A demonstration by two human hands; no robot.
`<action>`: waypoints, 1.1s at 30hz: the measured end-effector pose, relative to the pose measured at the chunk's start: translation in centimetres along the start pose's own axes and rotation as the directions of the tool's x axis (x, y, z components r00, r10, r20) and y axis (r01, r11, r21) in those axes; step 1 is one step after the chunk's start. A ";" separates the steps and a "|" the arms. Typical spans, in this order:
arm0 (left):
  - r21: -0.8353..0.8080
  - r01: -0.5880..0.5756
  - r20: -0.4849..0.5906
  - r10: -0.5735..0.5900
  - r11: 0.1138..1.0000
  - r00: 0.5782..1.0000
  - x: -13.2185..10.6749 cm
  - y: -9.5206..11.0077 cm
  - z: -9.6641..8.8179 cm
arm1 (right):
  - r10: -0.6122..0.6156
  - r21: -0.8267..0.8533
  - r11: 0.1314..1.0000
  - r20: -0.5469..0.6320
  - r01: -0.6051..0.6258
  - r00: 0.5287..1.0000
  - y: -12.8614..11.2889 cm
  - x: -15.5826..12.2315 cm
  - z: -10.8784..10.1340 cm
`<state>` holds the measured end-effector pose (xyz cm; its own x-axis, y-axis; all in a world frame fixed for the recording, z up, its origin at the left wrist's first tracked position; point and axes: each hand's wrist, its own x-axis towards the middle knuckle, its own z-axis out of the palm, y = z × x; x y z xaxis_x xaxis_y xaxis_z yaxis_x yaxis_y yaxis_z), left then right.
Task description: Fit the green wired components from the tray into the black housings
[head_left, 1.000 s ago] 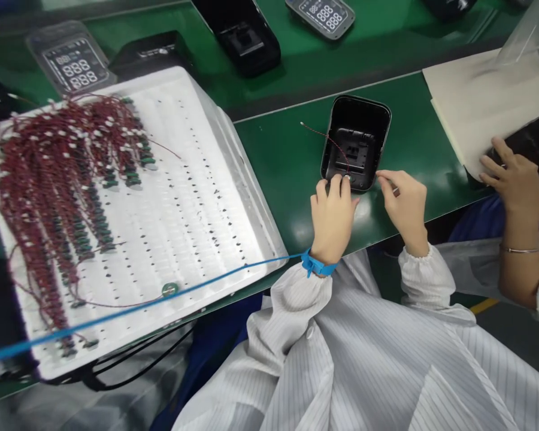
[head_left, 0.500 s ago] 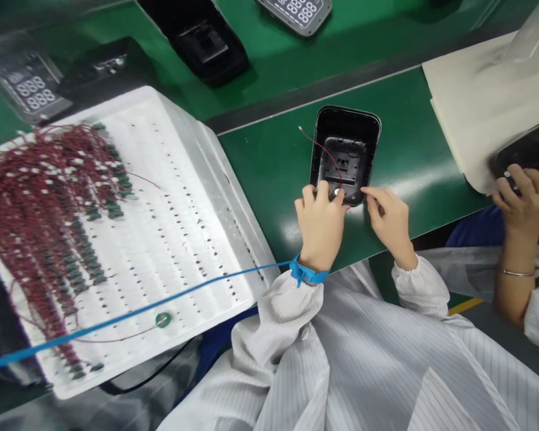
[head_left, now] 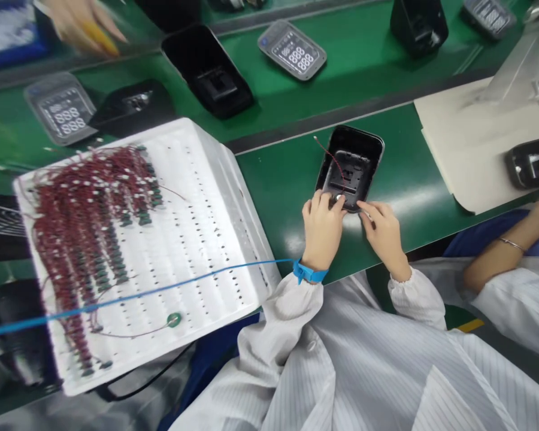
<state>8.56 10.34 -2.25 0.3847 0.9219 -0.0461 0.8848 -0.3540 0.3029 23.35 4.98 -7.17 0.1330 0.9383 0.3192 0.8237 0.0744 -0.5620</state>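
Note:
A black plastic housing (head_left: 363, 143) lies hollow side up on the green bench, its near end toward me. From inside it a thin twisted red and black wire (head_left: 335, 159) rises past the left rim, with a small white plug at its tip. My left hand (head_left: 322, 233), in a blue wrist strap (head_left: 309, 273), grips the near left edge, thumb reaching inside beside a small round silvery part (head_left: 339, 197). At the near right corner, my right hand (head_left: 382, 234) holds the rim between index finger and thumb, the other fingers curled.
A white foam tray (head_left: 170, 239) to the left carries rows of green discs with red wires (head_left: 90, 203). A blue cord (head_left: 197, 284) crosses it. Display panels (head_left: 293, 50) and black housings (head_left: 213, 78) stand behind. Co-workers' arms (head_left: 498, 257) and hand (head_left: 83, 27) show at right and top left.
The view has shifted, so the tray and back row appear lower and further right. Both my hands stay at the housing's near end. The co-worker's hand at right has left its black housing.

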 end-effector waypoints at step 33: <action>0.184 -0.054 -0.449 0.133 0.982 0.884 -18.6 -16.9 -8.0 | 0.218 -0.388 0.912 0.181 -0.135 0.959 -2.1 9.3 -1.5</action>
<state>-15.67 0.40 1.14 0.3391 0.8384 0.4268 0.8960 -0.4261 0.1250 23.68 13.03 -1.84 0.2080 0.9771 0.0455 0.9471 -0.1895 -0.2591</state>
